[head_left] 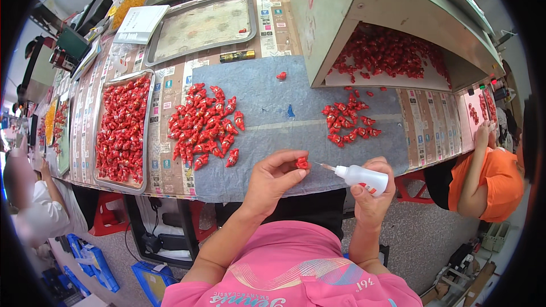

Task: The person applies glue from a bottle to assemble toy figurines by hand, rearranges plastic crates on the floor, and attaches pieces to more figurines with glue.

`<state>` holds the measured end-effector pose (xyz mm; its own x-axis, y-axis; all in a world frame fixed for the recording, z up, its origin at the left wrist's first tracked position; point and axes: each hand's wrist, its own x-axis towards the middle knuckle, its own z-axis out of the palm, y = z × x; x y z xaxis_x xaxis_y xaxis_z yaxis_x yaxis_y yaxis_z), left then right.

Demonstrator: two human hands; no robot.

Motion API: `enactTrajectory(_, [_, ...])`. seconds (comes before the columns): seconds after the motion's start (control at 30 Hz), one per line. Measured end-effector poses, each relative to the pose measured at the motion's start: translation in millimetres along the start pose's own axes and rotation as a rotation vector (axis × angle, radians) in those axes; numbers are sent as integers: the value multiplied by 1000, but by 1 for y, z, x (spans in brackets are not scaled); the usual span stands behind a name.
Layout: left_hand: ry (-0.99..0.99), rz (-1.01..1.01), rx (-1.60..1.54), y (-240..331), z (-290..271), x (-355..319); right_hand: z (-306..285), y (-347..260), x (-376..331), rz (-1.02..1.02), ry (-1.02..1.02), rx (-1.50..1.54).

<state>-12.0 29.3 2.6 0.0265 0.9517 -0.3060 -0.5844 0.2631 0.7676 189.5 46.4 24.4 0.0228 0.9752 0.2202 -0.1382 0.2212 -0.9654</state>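
Between the thumb and fingers of my left hand (273, 179) is pinched a small red figurine (302, 163). My right hand (372, 193) wraps round a white squeeze bottle (362, 179) with a thin needle tip, tilted so the tip points left at the figurine, a small gap apart. Both hands are over the near edge of a blue-grey cloth (273, 131). To the left on the cloth spreads a large pile of red figurines (205, 122); a smaller group of red pieces (347, 119) lies to the right.
A tray full of red figurines (122, 131) stands at the left. Behind the cloth lie a nearly bare metal tray (205, 25) and a black-and-gold tube (237, 55). A large box (392, 17) holding red pieces looms at the back right. Other people sit on both sides, one in orange (489, 185).
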Motion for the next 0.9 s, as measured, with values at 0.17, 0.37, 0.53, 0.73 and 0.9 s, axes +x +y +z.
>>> enactTrajectory(0.17, [-4,-30,-22,2,1,-2,6,-2,-3,-103,43,-107])
enactTrajectory(0.37, [-30,-83,-85,4,-1,-5,1,2,-7,-204,-9,-272])
enactTrajectory(0.53, [-19,-100,-75,0,-1,-5,3,1,-7,-258,-4,-358])
enactTrajectory(0.73, [-23,-101,-120,0,0,-5,9,-4,-9,-262,-24,-431])
enactTrajectory(0.9, [-12,-159,-145,2,0,-6,9,-4,-10,-260,-18,-426])
